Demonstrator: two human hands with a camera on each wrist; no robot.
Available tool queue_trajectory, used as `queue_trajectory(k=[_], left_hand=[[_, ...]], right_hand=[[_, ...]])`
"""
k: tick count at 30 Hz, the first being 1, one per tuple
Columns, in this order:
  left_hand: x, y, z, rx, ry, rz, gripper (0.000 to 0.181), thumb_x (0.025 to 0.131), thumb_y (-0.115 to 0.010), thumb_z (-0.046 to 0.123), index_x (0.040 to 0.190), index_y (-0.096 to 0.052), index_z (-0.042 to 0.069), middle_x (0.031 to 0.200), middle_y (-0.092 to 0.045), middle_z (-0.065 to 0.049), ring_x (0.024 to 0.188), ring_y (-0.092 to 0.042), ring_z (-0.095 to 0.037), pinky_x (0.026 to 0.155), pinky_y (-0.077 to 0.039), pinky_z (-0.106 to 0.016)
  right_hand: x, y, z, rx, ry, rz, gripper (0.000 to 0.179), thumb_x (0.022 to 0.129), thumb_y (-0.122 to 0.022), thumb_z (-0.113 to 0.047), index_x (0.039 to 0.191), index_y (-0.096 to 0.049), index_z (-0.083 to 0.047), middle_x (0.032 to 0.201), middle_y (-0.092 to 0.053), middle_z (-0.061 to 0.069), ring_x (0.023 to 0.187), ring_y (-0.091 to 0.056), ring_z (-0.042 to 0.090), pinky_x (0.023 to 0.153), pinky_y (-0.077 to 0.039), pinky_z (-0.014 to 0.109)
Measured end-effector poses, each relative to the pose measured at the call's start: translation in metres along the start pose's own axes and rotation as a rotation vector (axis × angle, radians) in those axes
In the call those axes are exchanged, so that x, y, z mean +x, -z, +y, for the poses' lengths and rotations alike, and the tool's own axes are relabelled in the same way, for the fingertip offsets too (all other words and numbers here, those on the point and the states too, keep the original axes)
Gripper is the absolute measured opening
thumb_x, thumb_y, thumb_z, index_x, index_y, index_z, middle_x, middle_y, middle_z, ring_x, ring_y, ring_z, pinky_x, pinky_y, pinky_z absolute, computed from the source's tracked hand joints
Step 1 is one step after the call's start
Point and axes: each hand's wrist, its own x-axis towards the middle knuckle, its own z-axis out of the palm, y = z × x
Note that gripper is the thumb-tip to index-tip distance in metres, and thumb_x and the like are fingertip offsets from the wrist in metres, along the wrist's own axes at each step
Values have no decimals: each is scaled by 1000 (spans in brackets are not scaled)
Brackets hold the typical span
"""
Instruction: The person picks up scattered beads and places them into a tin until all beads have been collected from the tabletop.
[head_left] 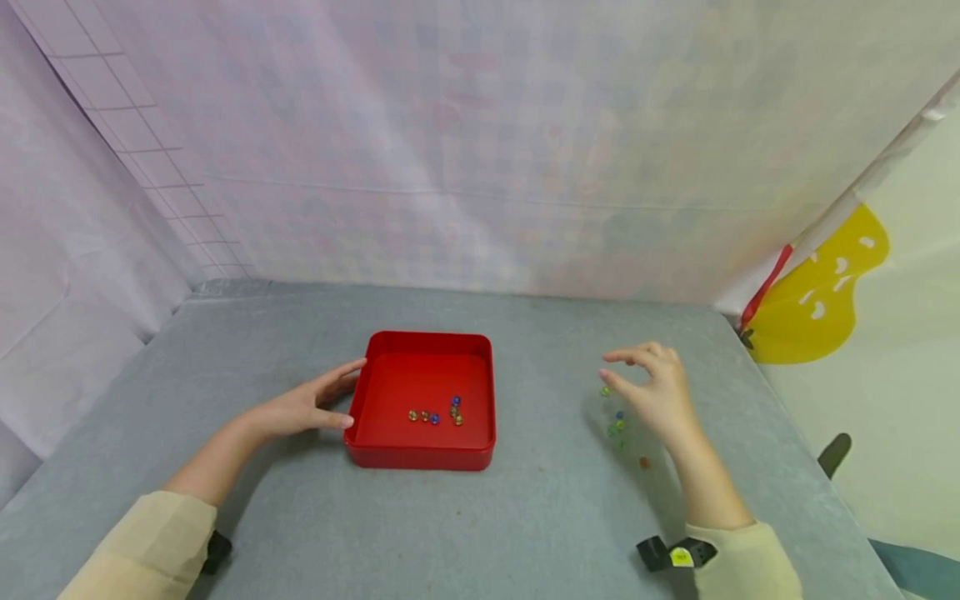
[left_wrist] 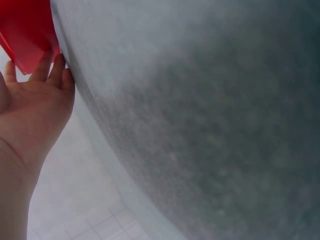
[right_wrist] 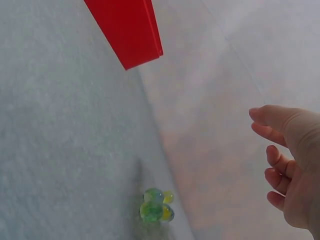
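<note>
A square red tray (head_left: 420, 459) stands on the grey table with several glass marbles (head_left: 435, 419) inside, some blue and some amber. At its left side is my left hand (head_left: 303, 404), thumb and fingers spread along the wall; the left wrist view shows the extended fingers (left_wrist: 42, 67) right against the red plastic. My right hand (head_left: 660, 392) is held above the table to the right of the tray, its thumb and index finger apart with nothing between them. Under it lie green and yellow marbles (right_wrist: 151, 211), a blue one (head_left: 619, 414) and a brownish-orange one (head_left: 643, 462).
Grey cloth covers the table (head_left: 540, 508). Behind it hangs a pale patterned curtain (head_left: 480, 167). A yellow cut-out decoration (head_left: 813, 308) hangs past the right edge, and both wrists wear dark devices, one a black strap unit (head_left: 654, 553).
</note>
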Motion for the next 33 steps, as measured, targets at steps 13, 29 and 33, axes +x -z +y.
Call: queue_trajectory(k=[13, 29, 33], left_hand=[[0, 1, -2, 7, 6, 3, 86, 89, -69, 18, 154, -14, 13, 154, -19, -23, 140, -16, -42, 106, -19, -64], [0, 0, -1, 11, 14, 6, 86, 89, -69, 19, 154, -14, 13, 154, -19, -22, 140, -16, -42, 105, -21, -64], [-1, 0, -1, 10, 11, 3, 86, 89, -68, 19, 154, -14, 12, 155, -19, -23, 140, -16, -42, 105, -21, -63]], right_hand=[[-2, -1, 17, -25, -46, -25, 19, 81, -77, -8, 98, -73, -1, 87, -55, 11, 86, -42, 23, 73, -31, 39], [-8, -8, 46, -74, -83, -77, 21, 83, -76, -13, 99, -72, -1, 89, -57, 19, 86, -46, 34, 73, -32, 41], [-9, -11, 53, -87, -79, -75, 20, 82, -77, -13, 97, -73, -1, 86, -58, 17, 82, -47, 30, 72, -32, 41]])
